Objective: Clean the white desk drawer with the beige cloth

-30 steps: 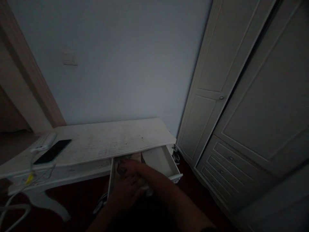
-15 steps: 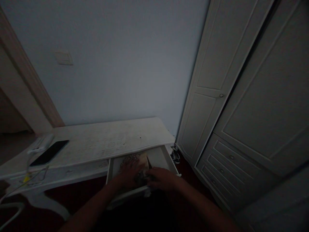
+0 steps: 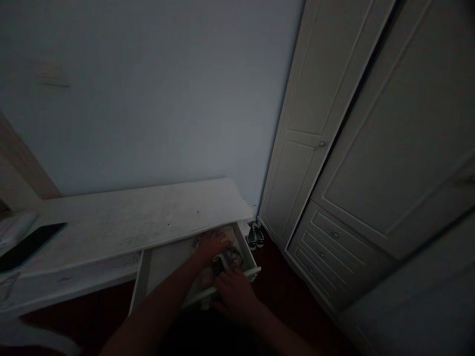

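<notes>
Counted from the middle of the view, a pale blue wall (image 3: 178, 99) fills twelve o'clock, with a blurred switch plate (image 3: 53, 74) at ten and a strip of wooden trim (image 3: 27, 160) at nine. A dark phone (image 3: 31, 247) lies flat between eight and nine. At three stands a white wardrobe (image 3: 386, 163), its small drawers (image 3: 322, 254) at four; dark shoes (image 3: 255, 237) sit on reddish floor (image 3: 280, 291) at five.

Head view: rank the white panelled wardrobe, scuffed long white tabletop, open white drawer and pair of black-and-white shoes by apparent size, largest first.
1. White panelled wardrobe
2. Scuffed long white tabletop
3. Open white drawer, partly hidden
4. Pair of black-and-white shoes
</notes>
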Available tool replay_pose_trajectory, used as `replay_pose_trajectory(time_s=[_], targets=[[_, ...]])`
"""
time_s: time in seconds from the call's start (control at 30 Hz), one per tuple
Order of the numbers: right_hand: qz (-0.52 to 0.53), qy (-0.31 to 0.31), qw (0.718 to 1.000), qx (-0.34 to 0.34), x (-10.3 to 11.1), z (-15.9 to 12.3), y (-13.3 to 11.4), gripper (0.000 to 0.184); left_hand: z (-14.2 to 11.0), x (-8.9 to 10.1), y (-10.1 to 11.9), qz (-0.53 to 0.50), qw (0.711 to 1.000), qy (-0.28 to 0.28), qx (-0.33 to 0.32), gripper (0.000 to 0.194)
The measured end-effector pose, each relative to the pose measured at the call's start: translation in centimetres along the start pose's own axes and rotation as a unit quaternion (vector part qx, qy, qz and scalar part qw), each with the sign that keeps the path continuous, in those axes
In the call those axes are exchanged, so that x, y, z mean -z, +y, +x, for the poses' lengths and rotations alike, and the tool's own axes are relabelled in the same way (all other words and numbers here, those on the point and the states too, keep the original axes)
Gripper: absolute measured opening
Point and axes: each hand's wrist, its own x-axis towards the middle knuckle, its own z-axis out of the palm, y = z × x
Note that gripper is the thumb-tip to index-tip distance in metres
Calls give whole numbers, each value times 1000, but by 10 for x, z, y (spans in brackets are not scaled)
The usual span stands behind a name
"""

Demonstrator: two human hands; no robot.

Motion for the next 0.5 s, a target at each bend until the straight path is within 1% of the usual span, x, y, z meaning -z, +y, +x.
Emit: replay_pose_trajectory(time_s=[0.07,0.13,0.2,0.23,0.3,0.4,0.5], targets=[[-2,13,1000,10,-3,-1,1,42,-5,0,-11,5,1000,4,26,71],[-1,20,1000,17,-4,-1,1,44,-18,-2,-25,8,999,4,44,68],[2,25,999,21,-4,-1,0,45,-36,-8,-41,3,998,3,68,69],[2,28,999,21,-4,0,0,44,-47,-11,-48,-5,995,-1,97,68],[2,35,999,18,-3,0,-2,44,-72,-15,-62,-16,993,-16,120,72],[-4,43,999,13,-2,0,-4,46,-111,-13,-76,-16,992,-46,116,78],[-13,47,999,15,-1,-1,-4,47,-142,-2,-81,-39,993,-91,69,82]])
